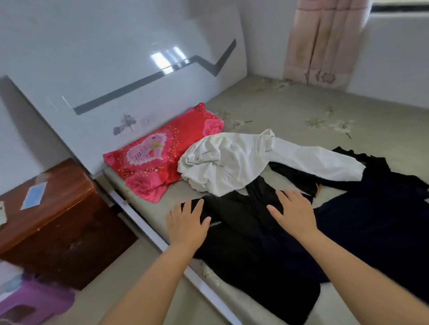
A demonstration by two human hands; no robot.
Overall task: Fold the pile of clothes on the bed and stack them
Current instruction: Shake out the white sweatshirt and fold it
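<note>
A black garment (251,248) lies spread flat on the bed (293,107) near its front edge. My left hand (187,221) rests flat on the garment's left end, fingers apart. My right hand (295,211) lies flat on its middle, fingers apart too. A crumpled white long-sleeved top (233,161) sits just beyond my hands, one sleeve stretched out to the right. A dark navy garment (383,227) is spread to the right, partly under the white sleeve.
A red and pink pillow (162,153) leans at the glossy white headboard (127,67). Left of the bed stand a brown wooden cabinet (48,210) and a purple plastic stool (24,312). A pink curtain (326,30) hangs at the far right corner.
</note>
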